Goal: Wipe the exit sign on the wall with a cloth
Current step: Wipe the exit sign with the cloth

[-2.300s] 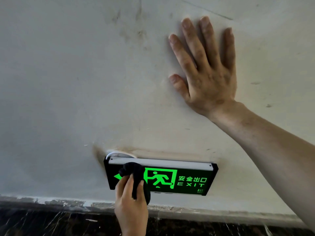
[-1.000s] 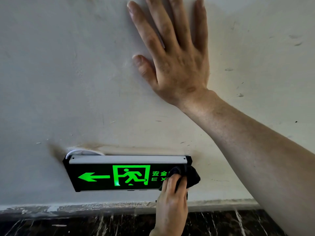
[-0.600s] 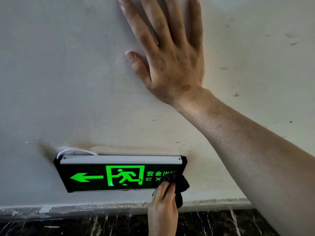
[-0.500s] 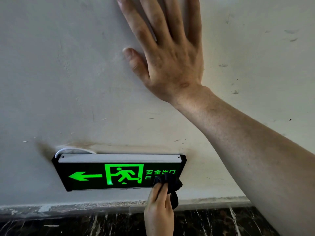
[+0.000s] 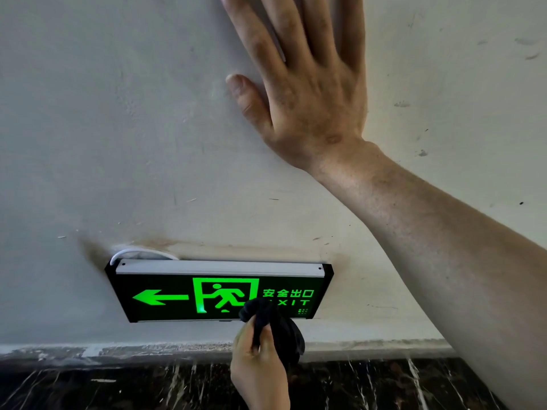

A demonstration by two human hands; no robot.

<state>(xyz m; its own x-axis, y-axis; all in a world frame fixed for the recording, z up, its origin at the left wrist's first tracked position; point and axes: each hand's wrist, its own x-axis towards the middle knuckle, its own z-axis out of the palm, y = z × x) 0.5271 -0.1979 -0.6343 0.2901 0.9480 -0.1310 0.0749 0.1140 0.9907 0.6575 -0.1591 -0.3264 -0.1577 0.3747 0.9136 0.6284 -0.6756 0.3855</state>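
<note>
A black exit sign [image 5: 177,297] with a green arrow, a running figure and the word EXIT is mounted low on the pale wall [image 5: 118,128]. My left hand [image 5: 260,377] reaches up from the bottom edge, shut on a bunched black cloth [image 5: 281,327]. The cloth presses on the sign's lower edge, between the running figure and the lettering, and covers the first letter of EXIT. My right hand [image 5: 307,93] lies flat on the wall above the sign with its fingers spread. The fingertips are cut off by the top edge.
A white cable [image 5: 133,251] loops out of the wall at the sign's top left corner, with brown stains around it. Below the sign runs a rough pale ledge [image 5: 118,349], then dark marbled stone [image 5: 118,386].
My left hand swept the cloth from the sign's left end to its right end, then back left along the lower edge to the E of EXIT. My right hand stays flat on the wall.
</note>
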